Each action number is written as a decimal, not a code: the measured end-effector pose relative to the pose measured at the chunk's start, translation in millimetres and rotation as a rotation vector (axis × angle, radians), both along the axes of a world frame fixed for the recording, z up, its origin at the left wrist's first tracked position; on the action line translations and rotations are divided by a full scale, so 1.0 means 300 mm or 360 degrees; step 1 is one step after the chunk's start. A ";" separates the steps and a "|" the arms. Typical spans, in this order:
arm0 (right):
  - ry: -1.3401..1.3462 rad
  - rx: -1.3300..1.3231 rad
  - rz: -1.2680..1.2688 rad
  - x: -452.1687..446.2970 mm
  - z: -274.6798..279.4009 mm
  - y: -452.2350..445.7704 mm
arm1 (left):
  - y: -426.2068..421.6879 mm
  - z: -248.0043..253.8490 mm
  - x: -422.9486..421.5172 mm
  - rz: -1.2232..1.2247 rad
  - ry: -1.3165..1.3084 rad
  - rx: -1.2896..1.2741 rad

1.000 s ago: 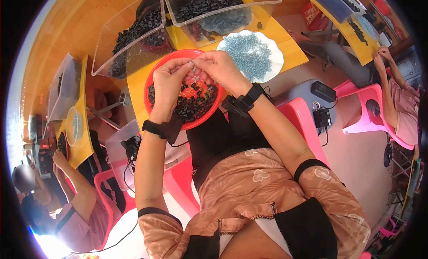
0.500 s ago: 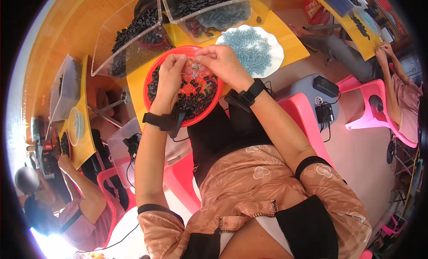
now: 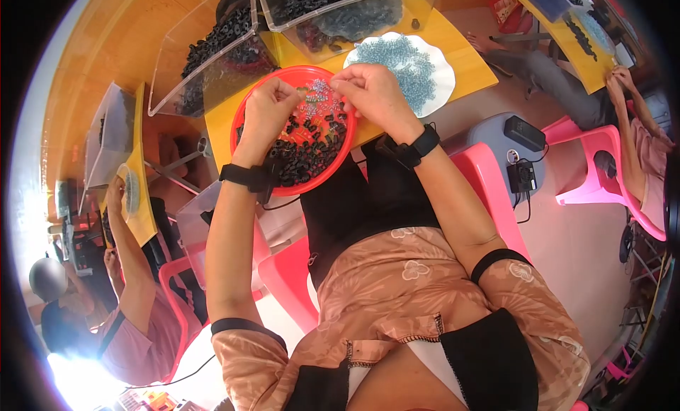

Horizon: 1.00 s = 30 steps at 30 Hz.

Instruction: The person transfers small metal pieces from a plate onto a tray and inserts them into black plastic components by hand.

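Observation:
Over a red basin (image 3: 306,189) my two hands are apart, each with thumb and fingers pinched together. My left hand (image 3: 263,118) is above the basin's left side; whatever its fingertips may hold is too small to make out. Above the right rim is my right hand (image 3: 377,98), its fingertips closed on something I cannot make out. Small black ring-like parts (image 3: 304,156) lie in the basin's near half. Tiny clear pieces (image 3: 319,99) are scattered over its far half. Beside my right hand, a white scalloped plate (image 3: 444,78) bears many pale blue clear pieces (image 3: 404,71).
Two clear bins (image 3: 212,78) of black parts stand behind the basin on the yellow table (image 3: 460,53). A grey stool (image 3: 489,145) with black adapters (image 3: 523,133) is at right. Co-workers sit at left (image 3: 142,326) and right (image 3: 652,156), on pink chairs.
My hands, close together before, have moved apart, and the clear pieces between them show more fully. At left, a co-worker's arm has reached forward to a plate.

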State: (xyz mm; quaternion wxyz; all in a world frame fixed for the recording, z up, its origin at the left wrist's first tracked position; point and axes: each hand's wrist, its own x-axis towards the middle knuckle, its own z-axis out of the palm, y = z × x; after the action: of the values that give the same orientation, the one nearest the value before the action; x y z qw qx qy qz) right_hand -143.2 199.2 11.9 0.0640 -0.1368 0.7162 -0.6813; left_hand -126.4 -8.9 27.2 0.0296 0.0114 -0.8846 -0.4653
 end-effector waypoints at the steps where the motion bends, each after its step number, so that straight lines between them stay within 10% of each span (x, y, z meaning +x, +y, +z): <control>1: 0.0013 -0.0020 -0.0001 0.000 -0.004 0.007 | 0.000 0.000 -0.003 0.0012 -0.0030 0.0037; 18: 0.0123 -0.0059 0.0070 0.029 0.003 0.046 | 0.088 -0.047 -0.101 -0.0032 0.0067 -0.1083; 30: 0.0102 -0.0110 -0.0009 0.017 -0.017 0.065 | 0.022 -0.033 -0.085 -0.0062 -0.0097 -0.0260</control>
State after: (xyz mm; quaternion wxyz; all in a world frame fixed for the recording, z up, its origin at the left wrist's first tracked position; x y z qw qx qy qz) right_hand -138.0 218.7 6.9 0.0344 -0.1586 0.6943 -0.7011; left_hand -151.8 -2.2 17.2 -0.0056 0.0058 -0.9202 -0.3914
